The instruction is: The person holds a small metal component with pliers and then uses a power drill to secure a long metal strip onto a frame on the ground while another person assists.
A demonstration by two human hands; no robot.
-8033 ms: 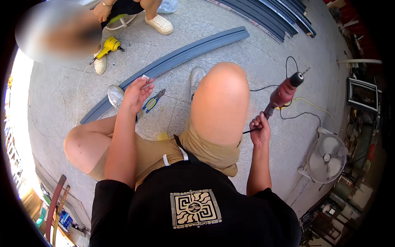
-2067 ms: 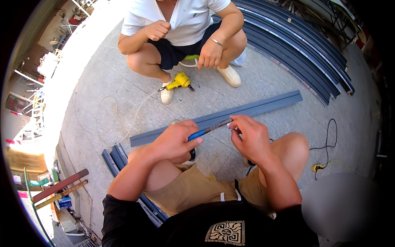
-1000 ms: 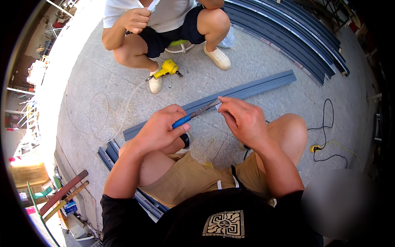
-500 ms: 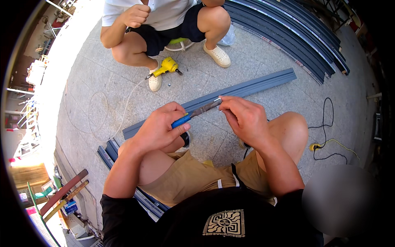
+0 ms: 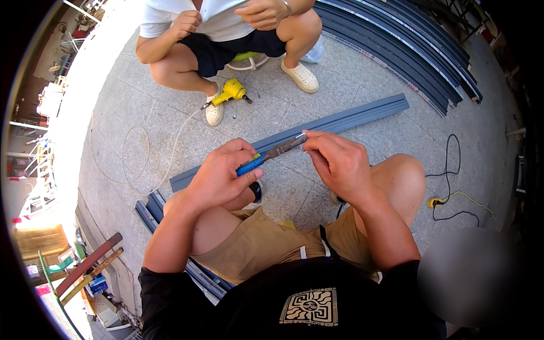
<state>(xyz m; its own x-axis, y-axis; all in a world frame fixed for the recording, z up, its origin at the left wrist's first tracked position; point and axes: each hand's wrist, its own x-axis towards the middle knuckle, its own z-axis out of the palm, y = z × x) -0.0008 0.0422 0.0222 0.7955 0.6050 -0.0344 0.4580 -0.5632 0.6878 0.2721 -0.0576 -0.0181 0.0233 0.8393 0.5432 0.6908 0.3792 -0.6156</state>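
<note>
Over my lap, my left hand (image 5: 229, 170) is closed around the blue handle, with a bit of yellow, of a hand tool (image 5: 283, 148). Its dark metal end slants up to the right. My right hand (image 5: 338, 161) pinches at a bright silvery tip there; whether that is the tool itself or a small separate piece is too small to tell. Beyond and below both hands, a long grey metal profile (image 5: 345, 118) lies aslant on the paved floor.
A person (image 5: 221, 28) in a white shirt sits opposite on a low stool. By their foot lies a yellow power tool (image 5: 231, 92) with a thin hose. Grey profiles (image 5: 391, 51) are stacked at the far right; more (image 5: 148, 212) lie by my left leg. A black cable (image 5: 447, 170) runs at right.
The person opposite has brought their other hand into view in front of their chest. My hands and the tool have hardly moved; its metal end looks slightly turned.
</note>
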